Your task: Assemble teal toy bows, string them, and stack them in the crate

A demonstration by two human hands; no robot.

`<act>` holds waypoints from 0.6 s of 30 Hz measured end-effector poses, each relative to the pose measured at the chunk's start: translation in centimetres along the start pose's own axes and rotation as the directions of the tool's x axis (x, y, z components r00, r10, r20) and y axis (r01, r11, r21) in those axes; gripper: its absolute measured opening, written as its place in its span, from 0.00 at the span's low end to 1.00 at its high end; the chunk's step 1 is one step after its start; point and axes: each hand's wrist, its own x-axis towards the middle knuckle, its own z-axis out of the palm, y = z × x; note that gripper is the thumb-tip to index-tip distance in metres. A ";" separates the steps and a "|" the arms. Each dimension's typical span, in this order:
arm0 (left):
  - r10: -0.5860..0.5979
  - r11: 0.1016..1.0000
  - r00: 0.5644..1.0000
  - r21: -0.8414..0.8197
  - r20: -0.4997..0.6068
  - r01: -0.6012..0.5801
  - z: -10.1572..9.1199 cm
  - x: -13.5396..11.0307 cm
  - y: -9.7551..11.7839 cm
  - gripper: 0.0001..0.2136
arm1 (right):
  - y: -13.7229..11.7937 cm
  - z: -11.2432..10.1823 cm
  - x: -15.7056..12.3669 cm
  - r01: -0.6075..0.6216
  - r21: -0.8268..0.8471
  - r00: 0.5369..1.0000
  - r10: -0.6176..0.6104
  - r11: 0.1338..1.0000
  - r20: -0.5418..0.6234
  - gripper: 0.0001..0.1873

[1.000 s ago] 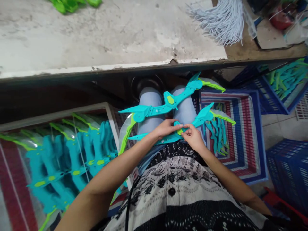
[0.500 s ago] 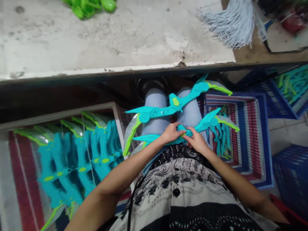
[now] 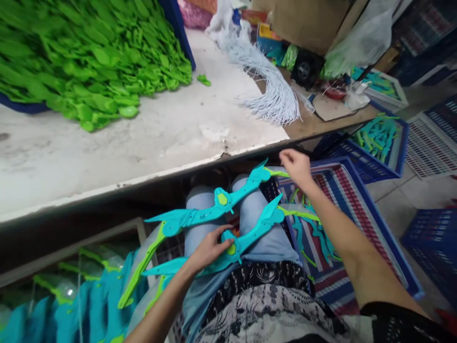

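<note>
Two turquoise toy bows with lime-green limb pieces lie across the lap. My left hand (image 3: 211, 248) is closed around the middle of the nearer toy bow (image 3: 255, 236), by its lime-green inset. The farther toy bow (image 3: 198, 216) rests over the knees, untouched. My right hand (image 3: 298, 166) is raised beside the table edge, above the farther bow's right tip. Its fingers are curled together and slightly blurred, with nothing visible in them. On the table, a bundle of white strings (image 3: 274, 97) lies beyond my right hand.
A blue crate (image 3: 183, 35) of bright green plastic parts stands on the white-topped table (image 3: 171, 138). At the left, a striped-lined crate holds several toy bows (image 3: 85, 305). Another striped-lined blue crate (image 3: 385, 259) sits at the right with bows inside. Farther right are more crates (image 3: 402, 147).
My right hand has left the nearer bow and moved forward and right, toward the table edge. My left hand stays on that bow. The view has swung up and right, showing more table.
</note>
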 end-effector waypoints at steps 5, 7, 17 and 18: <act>0.233 0.949 0.829 0.305 -0.509 -0.079 -0.5 0.6 0.9 0.17 | 0.6 -0.5 14.0 -0.217 -0.206 0.965 0.177 0.954 -0.194 0.15; 0.397 0.878 0.673 0.471 -0.623 -0.083 -1.0 1.9 1.4 0.16 | 0.3 0.1 17.2 -0.285 -0.202 0.949 0.247 0.937 -0.195 0.19; 0.380 0.780 0.765 0.625 -0.521 0.038 -2.7 5.0 -1.2 0.25 | 1.8 -1.1 20.3 -0.440 0.209 0.898 0.422 0.873 0.124 0.07; 0.378 0.788 0.763 0.615 -0.524 0.033 -3.0 4.6 -1.6 0.26 | 2.3 -1.8 19.7 -0.460 0.286 0.888 0.428 0.841 0.170 0.09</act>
